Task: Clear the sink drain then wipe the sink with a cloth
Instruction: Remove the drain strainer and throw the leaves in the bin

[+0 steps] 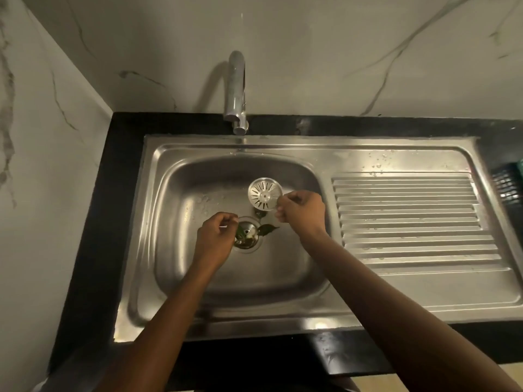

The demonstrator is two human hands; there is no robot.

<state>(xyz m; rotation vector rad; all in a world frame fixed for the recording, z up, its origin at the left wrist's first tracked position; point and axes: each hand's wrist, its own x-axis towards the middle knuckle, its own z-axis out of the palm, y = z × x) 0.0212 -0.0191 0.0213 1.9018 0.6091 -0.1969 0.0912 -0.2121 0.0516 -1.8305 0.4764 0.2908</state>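
Note:
A steel sink basin holds an open drain with green leaves and wet scraps in it. One leaf lies on the basin floor just right of the drain. My right hand holds the round slotted strainer cover by its edge, lifted above and behind the drain. My left hand hovers at the drain's left rim with fingers curled and pinched together; whether it holds any scrap I cannot tell. No cloth is in view.
A chrome tap stands behind the basin, with no water running. The ribbed draining board lies to the right, with droplets. A dark crate sits at the far right on the black counter. Marble walls close the back and left.

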